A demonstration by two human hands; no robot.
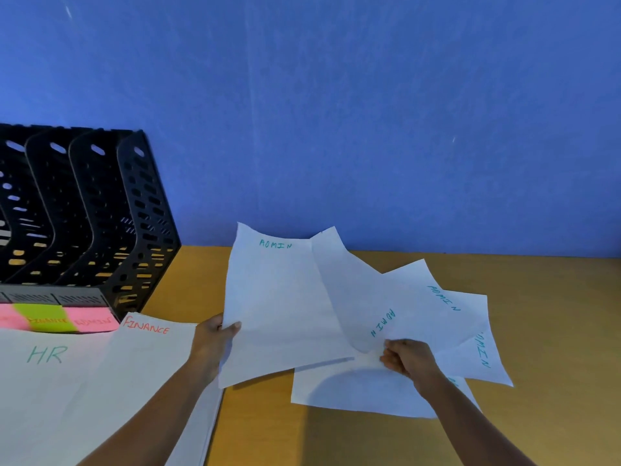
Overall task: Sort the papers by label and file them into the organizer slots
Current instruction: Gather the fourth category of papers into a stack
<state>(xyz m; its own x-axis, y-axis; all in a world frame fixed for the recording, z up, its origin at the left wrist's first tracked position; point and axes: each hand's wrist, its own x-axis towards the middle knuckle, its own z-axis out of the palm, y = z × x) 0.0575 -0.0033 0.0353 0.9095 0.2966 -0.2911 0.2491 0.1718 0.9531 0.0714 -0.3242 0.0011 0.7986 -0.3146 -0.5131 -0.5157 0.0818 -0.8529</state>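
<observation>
- Head view: a person's left hand [215, 341] grasps the left edge of a white paper sheet headed ADMIN in teal [279, 307], thumb on the front. The sheet is raised off the bench and tilts away from the camera.
- The right hand [408, 359] pinches the lower corner of a second white ADMIN sheet [356, 297]. This sheet curls upward and overlaps the first sheet's right side, and its label reads upside down.
- More loose white ADMIN sheets [437, 297] lie fanned on the tan wooden bench [554, 331], under and to the right of the right hand, overlapping at mixed angles.
- The step in hand appears to be gathering the ADMIN sheets into one stack. To do it well, turn the curled sheet so the labels match and lay it flat against the held sheet. Then square the edges on the bench and collect the rest one at a time, so nothing creases.
- A black perforated plastic organizer [134, 230] stands at far left against the blue wall [336, 112], well apart from the ADMIN sheets. Whether its slots hold paper cannot be told.
- On its front lip sit a pink sticky note reading ADMIN [92, 321] and, beside it, a lime-green sticky note reading FINANCE [47, 319].
- Just in front lie a white pile headed FINANCE in red [134, 364] and a white pile headed HR in green [43, 364]. Both lie between the hands and the slots, so the stack would need carrying over them, not dragging.
</observation>
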